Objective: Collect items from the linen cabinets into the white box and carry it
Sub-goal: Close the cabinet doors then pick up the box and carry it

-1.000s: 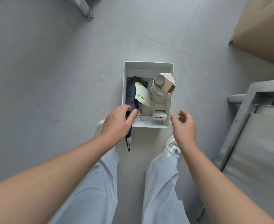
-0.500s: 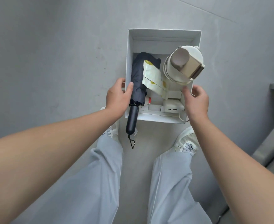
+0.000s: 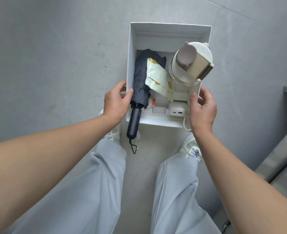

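The white box (image 3: 170, 39) is low in front of the person's feet, over the grey floor (image 3: 55, 56), with its top open. I cannot tell if its bottom rests on the floor or is just off it. The left hand (image 3: 116, 100) grasps the left wall near the front corner, with the thumb inside the box and the other fingers curled on the outside. The right hand (image 3: 202, 107) takes the right wall in the same way, thumb over the rim. I judge that the hands hold opposite walls because the load is uneven and one hand could not keep the box level.

Inside, a folded dark umbrella (image 3: 140, 73) lies along the left wall. Its black handle sticks out over the front edge, probably because it is too long for the box. A cream bottle (image 3: 190, 63) with a beige lid stands in the far right part and rises above the rim. A pale packet (image 3: 158, 76) with yellow spots leans between umbrella and bottle. A white charger (image 3: 177, 109) sits at the front right, and its cable (image 3: 184, 125) hangs out over the front wall.

The collecting seems finished, so the step in hand is the lift. The tall bottle may tip, and the handle and cable may catch on the legs, so a slow, level lift is wise
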`<move>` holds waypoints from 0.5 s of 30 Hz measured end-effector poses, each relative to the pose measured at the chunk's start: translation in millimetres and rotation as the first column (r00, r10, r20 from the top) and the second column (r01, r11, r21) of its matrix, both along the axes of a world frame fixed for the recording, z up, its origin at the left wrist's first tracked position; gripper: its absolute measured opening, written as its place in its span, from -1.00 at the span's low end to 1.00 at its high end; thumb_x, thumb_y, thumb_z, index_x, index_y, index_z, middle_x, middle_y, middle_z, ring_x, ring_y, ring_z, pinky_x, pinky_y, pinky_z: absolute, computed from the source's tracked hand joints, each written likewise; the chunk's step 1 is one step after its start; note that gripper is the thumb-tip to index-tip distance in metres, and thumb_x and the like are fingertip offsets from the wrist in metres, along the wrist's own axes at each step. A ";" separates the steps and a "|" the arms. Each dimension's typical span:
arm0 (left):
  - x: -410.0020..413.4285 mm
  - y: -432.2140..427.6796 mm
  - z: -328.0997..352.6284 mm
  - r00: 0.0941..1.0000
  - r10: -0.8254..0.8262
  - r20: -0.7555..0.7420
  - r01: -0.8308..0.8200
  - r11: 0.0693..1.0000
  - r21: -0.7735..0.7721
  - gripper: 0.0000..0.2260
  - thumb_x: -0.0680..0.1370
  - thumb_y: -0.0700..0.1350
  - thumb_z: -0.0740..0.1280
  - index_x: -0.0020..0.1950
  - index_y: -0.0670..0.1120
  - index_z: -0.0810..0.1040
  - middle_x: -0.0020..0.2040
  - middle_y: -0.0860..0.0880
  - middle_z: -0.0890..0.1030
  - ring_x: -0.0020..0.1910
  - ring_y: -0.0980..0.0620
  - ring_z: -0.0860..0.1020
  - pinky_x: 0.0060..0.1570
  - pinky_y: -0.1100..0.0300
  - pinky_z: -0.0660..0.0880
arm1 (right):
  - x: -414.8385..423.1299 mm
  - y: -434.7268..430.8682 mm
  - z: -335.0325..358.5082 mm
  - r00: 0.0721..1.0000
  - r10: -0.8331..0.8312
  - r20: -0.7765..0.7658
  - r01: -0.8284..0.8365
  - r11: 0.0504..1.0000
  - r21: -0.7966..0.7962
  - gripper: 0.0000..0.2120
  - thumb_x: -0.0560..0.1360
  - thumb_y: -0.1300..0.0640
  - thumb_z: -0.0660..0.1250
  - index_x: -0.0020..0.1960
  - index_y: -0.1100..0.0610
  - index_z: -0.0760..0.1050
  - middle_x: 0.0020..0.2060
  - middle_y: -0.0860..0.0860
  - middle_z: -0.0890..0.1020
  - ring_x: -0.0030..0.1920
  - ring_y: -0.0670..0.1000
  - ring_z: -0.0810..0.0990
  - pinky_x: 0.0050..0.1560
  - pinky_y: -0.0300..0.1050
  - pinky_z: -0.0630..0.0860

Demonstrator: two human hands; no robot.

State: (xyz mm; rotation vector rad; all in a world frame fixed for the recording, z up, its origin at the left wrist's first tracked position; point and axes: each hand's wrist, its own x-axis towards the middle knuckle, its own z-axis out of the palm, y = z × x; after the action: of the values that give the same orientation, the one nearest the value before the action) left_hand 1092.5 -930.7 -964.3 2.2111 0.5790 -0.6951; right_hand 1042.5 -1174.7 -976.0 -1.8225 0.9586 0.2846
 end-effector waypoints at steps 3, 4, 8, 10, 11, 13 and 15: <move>-1.7 -0.3 -1.2 0.998 0.061 0.029 -0.060 0.997 -0.044 -0.70 0.59 -0.05 0.34 0.30 -0.10 0.56 0.19 -0.05 0.64 0.12 0.10 0.62 0.22 0.04 0.54 | -1.5 0.1 -0.4 0.999 -0.013 0.043 0.014 1.000 -0.013 -0.68 0.63 0.14 0.27 0.36 0.09 0.55 0.18 -0.07 0.68 0.11 -0.12 0.68 0.08 -0.36 0.52; -2.2 -0.9 -0.9 0.996 0.080 0.040 -0.077 0.995 -0.062 -0.70 0.59 -0.07 0.35 0.30 -0.12 0.56 0.19 -0.06 0.64 0.15 0.10 0.61 0.22 0.06 0.54 | -1.1 -0.3 -0.3 0.999 -0.017 0.052 0.018 1.000 -0.015 -0.67 0.62 0.15 0.27 0.37 0.09 0.55 0.19 -0.08 0.68 0.11 -0.13 0.68 0.13 -0.32 0.53; -6.1 0.8 1.6 0.991 0.104 0.082 -0.094 0.988 -0.121 -0.71 0.60 -0.12 0.35 0.30 -0.16 0.55 0.17 -0.06 0.64 0.19 0.10 0.59 0.22 0.17 0.54 | -0.9 -2.5 0.2 0.996 -0.027 0.083 0.029 0.999 -0.020 -0.67 0.60 0.17 0.29 0.36 0.12 0.56 0.18 -0.04 0.69 0.05 -0.29 0.65 0.22 -0.15 0.56; -6.3 3.1 0.8 0.990 0.107 0.093 -0.095 0.987 -0.127 -0.71 0.60 -0.13 0.36 0.30 -0.16 0.54 0.17 -0.06 0.64 0.19 0.11 0.59 0.20 0.26 0.52 | -1.5 -4.2 -0.5 0.995 -0.021 0.094 0.023 1.000 -0.021 -0.67 0.59 0.18 0.31 0.35 0.14 0.57 0.18 -0.02 0.69 0.02 -0.35 0.62 0.22 -0.13 0.57; -6.1 3.5 0.4 0.990 0.107 0.093 -0.095 0.988 -0.126 -0.72 0.59 -0.13 0.36 0.30 -0.16 0.54 0.17 -0.07 0.63 0.19 0.11 0.59 0.18 0.30 0.51 | -1.6 -5.3 -0.9 0.995 -0.016 0.094 0.018 1.000 -0.020 -0.67 0.59 0.18 0.32 0.34 0.14 0.57 0.18 -0.02 0.69 0.02 -0.34 0.63 0.22 -0.13 0.58; -5.9 4.0 0.2 0.991 0.101 0.089 -0.090 0.988 -0.123 -0.72 0.59 -0.13 0.36 0.30 -0.14 0.53 0.17 -0.07 0.63 0.18 0.12 0.59 0.14 0.37 0.50 | -1.6 -7.5 -2.2 0.996 0.002 0.087 -0.001 1.000 -0.009 -0.67 0.59 0.17 0.33 0.35 0.12 0.56 0.19 -0.03 0.68 0.04 -0.27 0.65 0.21 -0.13 0.58; -5.8 4.8 0.7 0.993 0.093 0.073 -0.083 0.988 -0.131 -0.69 0.60 -0.11 0.36 0.33 -0.14 0.53 0.19 -0.06 0.62 0.18 0.14 0.58 0.15 0.39 0.48 | -1.7 -7.6 -2.8 0.997 0.026 0.072 -0.027 1.000 0.006 -0.66 0.60 0.16 0.32 0.37 0.11 0.55 0.21 -0.03 0.67 0.09 -0.15 0.66 0.21 -0.13 0.59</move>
State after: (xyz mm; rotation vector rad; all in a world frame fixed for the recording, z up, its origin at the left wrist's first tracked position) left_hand 1086.8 -925.9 -963.6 2.0708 0.5728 -0.5806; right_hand 1040.8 -1182.4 -978.8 -1.8283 0.8831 0.2368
